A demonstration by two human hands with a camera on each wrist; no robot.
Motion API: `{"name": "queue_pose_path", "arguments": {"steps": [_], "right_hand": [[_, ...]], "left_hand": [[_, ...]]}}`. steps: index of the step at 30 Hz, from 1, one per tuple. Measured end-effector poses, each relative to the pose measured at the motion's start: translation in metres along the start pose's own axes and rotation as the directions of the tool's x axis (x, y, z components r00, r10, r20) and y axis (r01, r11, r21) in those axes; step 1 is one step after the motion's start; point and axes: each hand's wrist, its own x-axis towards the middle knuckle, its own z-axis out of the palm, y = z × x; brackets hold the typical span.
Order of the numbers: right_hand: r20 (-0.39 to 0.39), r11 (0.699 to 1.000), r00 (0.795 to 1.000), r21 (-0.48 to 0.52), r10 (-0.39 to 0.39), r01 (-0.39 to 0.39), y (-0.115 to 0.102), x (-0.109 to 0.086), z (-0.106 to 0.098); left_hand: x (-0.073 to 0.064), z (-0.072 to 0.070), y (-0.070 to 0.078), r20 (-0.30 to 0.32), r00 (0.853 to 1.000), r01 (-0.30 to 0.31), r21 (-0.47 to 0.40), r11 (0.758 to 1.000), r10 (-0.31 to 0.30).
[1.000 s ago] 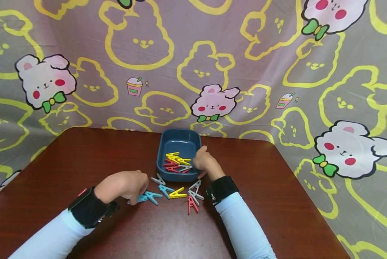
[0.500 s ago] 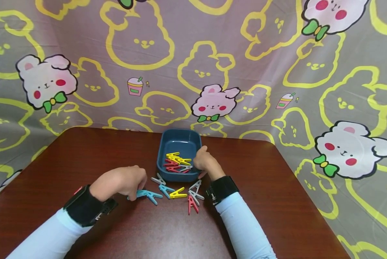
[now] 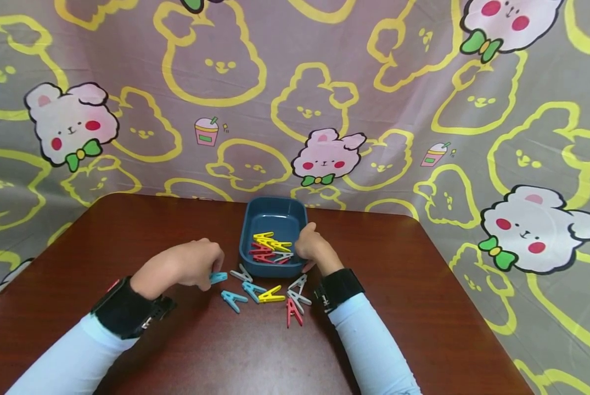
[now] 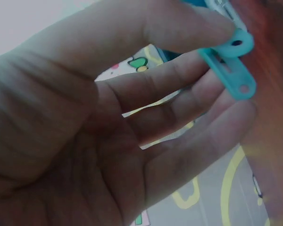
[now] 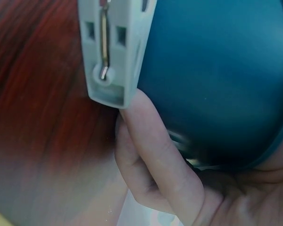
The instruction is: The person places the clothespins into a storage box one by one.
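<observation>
My left hand (image 3: 188,263) pinches a light-blue clothespin (image 3: 219,277) between thumb and fingers, close over the table to the left of the bin. In the left wrist view, that clothespin's two ends (image 4: 240,82) stick out past the thumb tip, and the other fingers spread loosely below. On the right side of the dark-blue plastic bin (image 3: 276,270), my right hand (image 3: 314,247) holds the wall. The right wrist view shows its fingers (image 5: 153,141) bent against the outside of the bin. Yellow, red and grey clothespins (image 3: 270,241) lie inside the bin's near half.
In front of the bin lie several loose clothespins: two blue, including one at the left (image 3: 234,300), a yellow one (image 3: 271,295), a red one (image 3: 293,312) and grey ones (image 3: 298,298). Behind the brown table (image 3: 383,285) hangs a patterned curtain (image 3: 245,109).
My left hand has picked the blue clothespin up off the table, away from the neighbouring blue one, and moved it slightly up and toward the bin. My right hand stays on the bin.
</observation>
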Motion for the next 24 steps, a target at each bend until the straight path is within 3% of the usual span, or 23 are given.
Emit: {"name": "queue_pose_path", "arguments": {"steps": [7,14,18,24], "right_hand": [[-0.005,1.0,1.0,-0.003,-0.002,0.002,0.002,-0.002,-0.001],[-0.009,1.0,1.0,0.0,-0.009,0.009,0.001,-0.001,-0.001],[-0.006,1.0,1.0,-0.002,-0.016,0.016,0.0,0.0,0.0],[-0.007,1.0,1.0,0.003,-0.016,0.016,0.002,0.001,-0.001]], "left_hand": [[0.008,-0.028,0.006,-0.076,0.996,-0.047,0.003,0.999,0.048],[0.043,-0.059,0.023,-0.149,0.984,-0.095,0.045,0.995,0.1],[0.069,-0.061,0.027,-0.175,0.98,-0.083,0.061,0.995,0.093],[0.111,-0.051,0.028,-0.232,0.964,-0.11,0.089,0.99,0.128]]}}
